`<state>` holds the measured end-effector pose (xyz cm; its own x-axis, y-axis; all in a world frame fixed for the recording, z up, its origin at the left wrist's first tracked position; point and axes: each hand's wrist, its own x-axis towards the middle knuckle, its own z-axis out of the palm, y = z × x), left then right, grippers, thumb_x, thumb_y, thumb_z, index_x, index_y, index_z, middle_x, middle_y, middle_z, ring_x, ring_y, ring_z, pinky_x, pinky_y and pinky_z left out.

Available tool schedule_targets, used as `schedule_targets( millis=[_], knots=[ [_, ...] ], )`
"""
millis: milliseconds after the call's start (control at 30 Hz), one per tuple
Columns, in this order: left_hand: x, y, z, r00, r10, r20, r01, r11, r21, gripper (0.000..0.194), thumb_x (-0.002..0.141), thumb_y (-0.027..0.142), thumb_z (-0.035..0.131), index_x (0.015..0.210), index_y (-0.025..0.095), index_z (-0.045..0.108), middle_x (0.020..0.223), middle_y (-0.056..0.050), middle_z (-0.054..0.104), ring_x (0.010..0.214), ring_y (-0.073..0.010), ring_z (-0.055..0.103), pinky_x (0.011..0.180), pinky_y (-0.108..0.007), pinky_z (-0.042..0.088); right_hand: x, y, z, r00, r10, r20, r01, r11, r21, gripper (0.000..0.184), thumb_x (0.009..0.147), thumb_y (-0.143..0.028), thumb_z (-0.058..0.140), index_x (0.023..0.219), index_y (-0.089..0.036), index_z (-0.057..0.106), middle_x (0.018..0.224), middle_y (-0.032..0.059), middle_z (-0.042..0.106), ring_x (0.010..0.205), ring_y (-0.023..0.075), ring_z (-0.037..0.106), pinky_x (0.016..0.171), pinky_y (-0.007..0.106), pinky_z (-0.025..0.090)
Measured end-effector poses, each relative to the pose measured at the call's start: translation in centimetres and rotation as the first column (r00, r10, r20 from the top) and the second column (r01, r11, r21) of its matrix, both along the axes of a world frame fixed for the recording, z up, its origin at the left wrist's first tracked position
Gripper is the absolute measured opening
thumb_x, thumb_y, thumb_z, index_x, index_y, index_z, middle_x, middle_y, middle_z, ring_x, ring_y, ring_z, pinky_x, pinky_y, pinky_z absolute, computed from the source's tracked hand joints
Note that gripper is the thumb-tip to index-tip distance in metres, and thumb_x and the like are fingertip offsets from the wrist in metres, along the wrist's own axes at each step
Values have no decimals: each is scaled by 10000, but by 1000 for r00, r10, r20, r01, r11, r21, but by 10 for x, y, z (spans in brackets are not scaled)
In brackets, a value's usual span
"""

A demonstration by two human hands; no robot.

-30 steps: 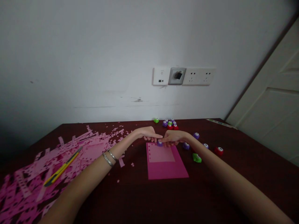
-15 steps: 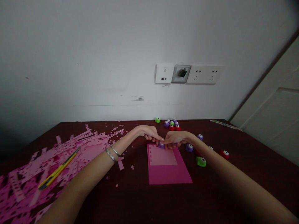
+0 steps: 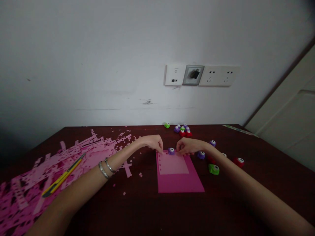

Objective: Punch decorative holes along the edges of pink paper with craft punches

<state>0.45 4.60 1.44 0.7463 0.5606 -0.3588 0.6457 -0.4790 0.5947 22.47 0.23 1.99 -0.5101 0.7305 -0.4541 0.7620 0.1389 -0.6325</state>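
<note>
A purple craft punch (image 3: 171,151) with a white button sits at the top edge of a light pink sheet of paper (image 3: 173,165). Small punched holes run down the sheet's left side and along part of its top. Under it lies a darker pink sheet (image 3: 180,184). My left hand (image 3: 154,142) is closed at the sheet's upper left corner, thumb and finger pinching the edge. To the right of the punch, my right hand (image 3: 189,145) has its fingers closed on the top edge; its fingertips are partly hidden.
Cut pink paper strips (image 3: 98,152) heap on the left, a yellow utility knife (image 3: 64,175) on top. More punches stand behind (image 3: 182,128) and to the right, among them a green punch (image 3: 214,169) and a red punch (image 3: 238,161). A ruler-like strip (image 3: 240,130) lies at the back right.
My left index finger has come off the punch, and the left hand has moved left to the paper's corner. My right thumb has left the punch and the hand has shifted right.
</note>
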Motion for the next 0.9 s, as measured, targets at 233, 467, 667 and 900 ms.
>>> schedule_targets(
  millis=[233, 467, 667, 900],
  knots=[
    [0, -5, 3, 998, 28, -56, -25, 999, 43, 139, 602, 266, 664, 612, 127, 664, 501, 17, 535, 460, -77, 419, 456, -215, 284, -3, 4, -3, 999, 9, 45, -9, 1000, 15, 174, 691, -293, 573, 704, -120, 584, 537, -20, 504, 441, 59, 416, 362, 165, 299],
    [-4, 4, -1, 999, 18, -42, -16, 999, 39, 169, 625, 292, 645, 602, 125, 657, 482, 15, 520, 453, -75, 405, 458, -215, 287, -3, 9, -1, 999, 3, 40, -5, 999, 48, 175, 701, -284, 552, 705, -113, 591, 531, -28, 471, 417, 46, 369, 360, 169, 252],
    [-5, 9, -2, 998, 22, -63, -20, 999, 37, 193, 624, 317, 638, 634, 127, 667, 493, 11, 527, 457, -79, 408, 446, -213, 281, -5, 12, -1, 999, -2, 32, 0, 999, 49, 175, 695, -285, 545, 672, -116, 581, 489, -40, 435, 401, 50, 349, 366, 185, 254],
    [-5, 10, -3, 996, 25, -87, -22, 999, 40, 209, 633, 346, 638, 621, 139, 663, 487, 15, 522, 448, -73, 397, 444, -215, 258, -7, 13, 0, 999, -12, 42, 8, 997, 79, 161, 691, -277, 561, 649, -123, 578, 481, -44, 429, 407, 49, 340, 379, 190, 249]
  ],
)
